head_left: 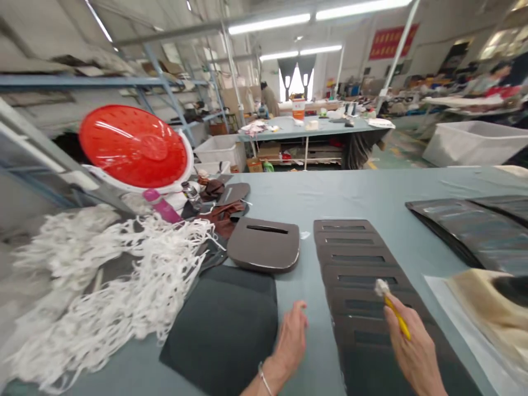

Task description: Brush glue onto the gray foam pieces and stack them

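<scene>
My right hand (412, 341) is closed round a brush with a yellow handle (398, 317). The brush's whitish head (381, 287) is over a long dark panel (355, 247) with several rectangular slots, near one slot's right end. Left of that panel, my left hand (292, 335) has its fingers partly spread and holds nothing. It is beside the right edge of a stack of dark flat sheets (231, 324). A brown rounded piece with a narrow slot (264, 250) lies just beyond the sheets.
White stringy strips (152, 275) are heaped at the left, near a pink bottle (161, 205) and a tilted red basin (136, 146). Glossy dark panels (478, 225) and a cream block (487, 308) lie at the right. Another table (280, 129) stands beyond.
</scene>
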Available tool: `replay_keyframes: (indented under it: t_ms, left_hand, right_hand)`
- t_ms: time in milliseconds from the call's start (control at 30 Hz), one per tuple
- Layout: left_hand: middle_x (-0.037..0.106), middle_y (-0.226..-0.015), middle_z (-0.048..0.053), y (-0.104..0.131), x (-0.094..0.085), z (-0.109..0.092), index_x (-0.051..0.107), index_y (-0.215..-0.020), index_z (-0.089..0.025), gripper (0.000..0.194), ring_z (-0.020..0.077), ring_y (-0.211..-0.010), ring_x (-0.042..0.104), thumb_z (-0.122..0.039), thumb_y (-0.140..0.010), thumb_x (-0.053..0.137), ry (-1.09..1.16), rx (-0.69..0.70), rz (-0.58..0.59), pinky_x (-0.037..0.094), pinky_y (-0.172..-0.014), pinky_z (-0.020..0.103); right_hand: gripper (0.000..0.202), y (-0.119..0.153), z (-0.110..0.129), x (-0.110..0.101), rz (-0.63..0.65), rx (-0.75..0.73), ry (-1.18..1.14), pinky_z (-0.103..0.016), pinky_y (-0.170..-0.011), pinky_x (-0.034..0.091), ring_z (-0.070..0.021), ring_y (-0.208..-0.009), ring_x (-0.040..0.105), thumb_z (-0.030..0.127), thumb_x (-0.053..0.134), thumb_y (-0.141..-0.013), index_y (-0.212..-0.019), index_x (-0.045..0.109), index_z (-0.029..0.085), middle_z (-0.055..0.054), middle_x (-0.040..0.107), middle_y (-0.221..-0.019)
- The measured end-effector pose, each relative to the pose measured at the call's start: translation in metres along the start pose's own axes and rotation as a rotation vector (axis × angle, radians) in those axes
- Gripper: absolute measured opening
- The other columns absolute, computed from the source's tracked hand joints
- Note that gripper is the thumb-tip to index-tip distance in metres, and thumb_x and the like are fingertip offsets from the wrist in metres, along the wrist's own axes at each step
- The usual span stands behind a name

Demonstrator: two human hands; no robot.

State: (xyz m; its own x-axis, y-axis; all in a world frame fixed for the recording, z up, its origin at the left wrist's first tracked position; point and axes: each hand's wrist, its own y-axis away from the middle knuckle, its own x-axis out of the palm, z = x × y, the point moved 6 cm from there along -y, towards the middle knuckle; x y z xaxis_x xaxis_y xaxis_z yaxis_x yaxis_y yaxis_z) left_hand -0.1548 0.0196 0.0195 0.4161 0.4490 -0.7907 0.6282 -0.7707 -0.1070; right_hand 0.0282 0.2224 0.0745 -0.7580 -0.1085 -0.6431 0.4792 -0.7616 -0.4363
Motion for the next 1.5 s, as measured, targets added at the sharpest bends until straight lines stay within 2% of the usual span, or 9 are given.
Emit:
replay_keyframes:
  t_ms: [200, 367, 533, 633, 733, 867, 1133, 1267, 1500]
  left_hand:
    - [0.052, -0.127, 0.011, -0.072, -0.11, 0.102, 0.048, -0.123, -0.018, 0.036, 0.0232, -0.124, 0.043, -0.022, -0.088, 0.042, -0.201, 0.009, -0.277, 0.037, -0.103, 0.047]
    - [0.051, -0.13, 0.012, -0.108, -0.14, 0.161, 0.051, -0.125, -0.019, 0.04, 0.0264, -0.124, 0.044, -0.016, -0.086, 0.042, -0.396, 0.012, -0.324, 0.038, -0.101, 0.051]
    - [0.054, -0.122, 0.011, -0.112, -0.141, 0.181, 0.055, -0.122, -0.022, 0.038, 0.0268, -0.116, 0.048, -0.018, -0.086, 0.045, -0.355, 0.003, -0.297, 0.044, -0.096, 0.049]
    - [0.051, -0.129, 0.01, -0.112, -0.142, 0.187, 0.054, -0.124, -0.024, 0.039, 0.0285, -0.121, 0.043, -0.02, -0.087, 0.043, -0.304, -0.008, -0.279, 0.043, -0.097, 0.05]
    - [0.051, -0.13, 0.01, -0.115, -0.143, 0.192, 0.054, -0.124, -0.026, 0.039, 0.0291, -0.121, 0.043, -0.022, -0.088, 0.042, -0.266, -0.009, -0.257, 0.043, -0.097, 0.051]
    - [0.051, -0.129, 0.009, -0.119, -0.141, 0.195, 0.054, -0.125, -0.026, 0.039, 0.0297, -0.12, 0.043, -0.024, -0.089, 0.04, -0.239, -0.009, -0.239, 0.042, -0.096, 0.052]
    - [0.05, -0.129, 0.013, -0.119, -0.139, 0.188, 0.052, -0.127, -0.024, 0.04, 0.0318, -0.12, 0.042, -0.025, -0.089, 0.04, -0.25, 0.053, -0.258, 0.041, -0.095, 0.054]
    - [0.05, -0.127, 0.014, -0.12, -0.139, 0.182, 0.052, -0.127, -0.024, 0.04, 0.0327, -0.119, 0.042, -0.027, -0.089, 0.039, -0.231, 0.059, -0.272, 0.041, -0.094, 0.054]
    - [0.051, -0.126, 0.013, -0.122, -0.149, 0.181, 0.057, -0.119, -0.023, 0.037, 0.0315, -0.118, 0.044, -0.035, -0.089, 0.04, -0.118, -0.006, -0.175, 0.039, -0.095, 0.052]
  right_hand:
    - [0.036, -0.068, 0.169, 0.17, 0.263, 0.204, -0.617, -0.025, -0.046, 0.043, -0.0137, -0.047, 0.052, 0.048, 0.055, -0.082, -0.103, 0.06, 0.018, 0.001, 0.057, -0.059]
    - [0.023, -0.093, 0.291, 0.297, 0.451, 0.099, -0.746, -0.022, -0.056, 0.046, -0.0124, -0.06, 0.058, 0.037, 0.057, -0.078, -0.089, 0.064, 0.018, -0.001, 0.063, -0.074]
    - [0.016, -0.115, 0.336, 0.391, 0.696, -0.084, -0.633, -0.02, -0.055, 0.043, -0.0101, -0.055, 0.054, 0.027, 0.055, -0.073, -0.08, 0.066, 0.018, 0.003, 0.06, -0.064]
    - [0.02, -0.156, 0.322, 0.414, 0.415, 0.009, -0.518, -0.023, -0.06, 0.044, -0.0116, -0.056, 0.054, 0.031, 0.053, -0.076, -0.082, 0.066, 0.017, 0.002, 0.061, -0.064]
    - [0.03, -0.183, 0.304, 0.42, 0.15, 0.132, -0.42, -0.025, -0.061, 0.045, -0.0144, -0.057, 0.057, 0.041, 0.051, -0.079, -0.089, 0.066, 0.017, -0.001, 0.063, -0.064]
    - [0.033, -0.187, 0.271, 0.404, 0.172, 0.142, -0.327, -0.026, -0.06, 0.045, -0.0164, -0.058, 0.06, 0.045, 0.051, -0.077, -0.085, 0.067, 0.018, -0.002, 0.066, -0.065]
    - [0.037, -0.176, 0.126, 0.248, -0.213, 0.4, 0.1, -0.03, -0.07, 0.045, -0.0224, -0.07, 0.064, 0.047, 0.048, -0.074, -0.075, 0.067, 0.016, -0.009, 0.069, -0.072]
    - [0.033, -0.136, 0.122, 0.222, -0.14, 0.403, 0.033, -0.026, -0.062, 0.043, -0.0179, -0.059, 0.061, 0.046, 0.049, -0.076, -0.076, 0.066, 0.018, -0.004, 0.066, -0.062]
    - [0.021, -0.054, 0.169, 0.185, -0.115, 0.328, 0.13, -0.022, -0.054, 0.038, -0.0116, -0.047, 0.052, 0.035, 0.053, -0.076, -0.064, 0.057, 0.019, 0.002, 0.056, -0.052]
